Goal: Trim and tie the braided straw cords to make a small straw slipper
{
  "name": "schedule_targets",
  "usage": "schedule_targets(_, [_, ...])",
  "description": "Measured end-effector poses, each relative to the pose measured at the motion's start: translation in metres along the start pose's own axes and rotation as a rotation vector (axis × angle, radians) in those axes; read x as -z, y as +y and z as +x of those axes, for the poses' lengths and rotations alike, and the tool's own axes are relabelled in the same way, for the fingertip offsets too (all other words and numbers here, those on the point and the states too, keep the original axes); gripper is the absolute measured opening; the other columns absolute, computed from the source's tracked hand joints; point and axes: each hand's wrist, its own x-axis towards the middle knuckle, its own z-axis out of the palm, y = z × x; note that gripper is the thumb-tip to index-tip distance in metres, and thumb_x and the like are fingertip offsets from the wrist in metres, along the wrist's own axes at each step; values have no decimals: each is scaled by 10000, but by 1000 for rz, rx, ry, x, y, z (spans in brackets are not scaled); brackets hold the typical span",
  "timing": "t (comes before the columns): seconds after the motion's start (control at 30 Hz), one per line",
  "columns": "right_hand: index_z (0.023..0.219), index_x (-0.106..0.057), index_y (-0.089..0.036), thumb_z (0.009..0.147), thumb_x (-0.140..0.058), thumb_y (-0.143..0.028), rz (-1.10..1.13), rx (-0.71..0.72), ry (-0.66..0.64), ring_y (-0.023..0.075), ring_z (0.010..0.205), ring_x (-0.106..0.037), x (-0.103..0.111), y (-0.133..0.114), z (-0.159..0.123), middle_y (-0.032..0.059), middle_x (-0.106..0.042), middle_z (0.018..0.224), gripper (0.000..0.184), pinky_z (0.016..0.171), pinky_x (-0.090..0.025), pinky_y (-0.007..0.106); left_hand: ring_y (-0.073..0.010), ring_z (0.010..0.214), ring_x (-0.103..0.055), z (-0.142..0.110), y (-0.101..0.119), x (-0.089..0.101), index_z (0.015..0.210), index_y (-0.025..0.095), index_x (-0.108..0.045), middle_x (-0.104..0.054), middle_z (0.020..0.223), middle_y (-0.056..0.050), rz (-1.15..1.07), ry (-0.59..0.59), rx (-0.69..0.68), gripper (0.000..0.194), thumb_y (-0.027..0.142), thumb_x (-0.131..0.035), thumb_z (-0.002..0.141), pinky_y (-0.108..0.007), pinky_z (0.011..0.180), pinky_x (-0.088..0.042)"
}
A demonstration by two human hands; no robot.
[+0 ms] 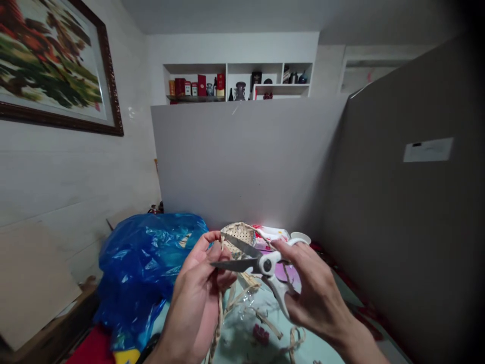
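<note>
My right hand is closed on the handles of white-handled scissors, whose blades stand apart and point left at my left hand. With fingers pinched, my left hand holds a braided straw cord, which hangs down below the palm. A short bit of the cord shows above the fingertips, close to the upper blade tip. The lower blade crosses in front of the left fingers; whether it touches them I cannot tell. Behind the blades sits a small woven straw basket, with braid along its rim.
A large blue plastic bag fills the table's left side. Loose straw strips and a small dark red piece lie on the pale tabletop. A pink-and-white packet and a white bowl stand behind. Grey panels enclose the back and right.
</note>
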Motion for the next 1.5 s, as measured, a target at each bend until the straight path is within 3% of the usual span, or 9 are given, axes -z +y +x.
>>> schedule_targets(0.13, [1345,-406,-157,609,-481,-41,-45,2,-19,250,779,-483,-7,-1,1,68,-525,861,749,703,-454,413,-55,482,-289,-2,0,-1,926,164,-588,-428,600,65,-70,-70,17,256,-16,-543,748,-181,455,-274])
schedule_targets(0.27, [1332,-417,-156,629,-474,-38,-62,-27,8,256,809,-490,-4,1,2,84,-537,893,715,729,-457,422,-66,479,-229,-5,-4,0,891,163,-596,-318,543,80,-52,-137,69,124,74,-514,862,-201,454,-217])
schedule_targets(0.4, [1328,-430,-161,625,-466,-38,-68,-37,19,254,793,-488,-2,4,1,80,-544,883,714,715,-451,414,-67,487,-182,-7,-6,-2,878,164,-599,-291,550,83,-68,-160,122,123,95,-500,902,-212,453,-181])
schedule_targets(0.93, [1343,-475,-132,600,-454,-34,-54,7,33,227,717,-479,-8,5,-4,64,-541,810,750,618,-427,342,-67,489,-166,-8,-4,-3,873,177,-597,-318,552,77,-4,-180,98,202,32,-457,864,-219,454,-162])
schedule_targets(1.2, [1249,-561,-171,625,-442,41,-49,21,105,166,656,-604,-8,11,-7,34,-680,790,670,630,-476,270,-73,500,-141,-9,-8,0,938,217,-565,-333,572,85,83,-188,73,76,195,-493,946,-200,450,-146])
schedule_targets(1.37, [1166,-628,-183,688,-483,-15,55,-210,55,121,495,-550,-13,9,-7,0,-681,698,527,490,-423,223,-67,498,-146,-7,-9,1,884,194,-566,-293,585,92,203,-273,30,98,280,-572,929,-196,433,-156])
schedule_targets(1.5, [1369,-501,-183,772,-574,-115,284,-504,11,158,591,-629,-17,-1,0,17,-718,777,605,565,-501,256,-65,482,-121,-4,-10,1,842,199,-559,-262,574,103,277,-238,28,113,278,-607,908,-194,412,-121])
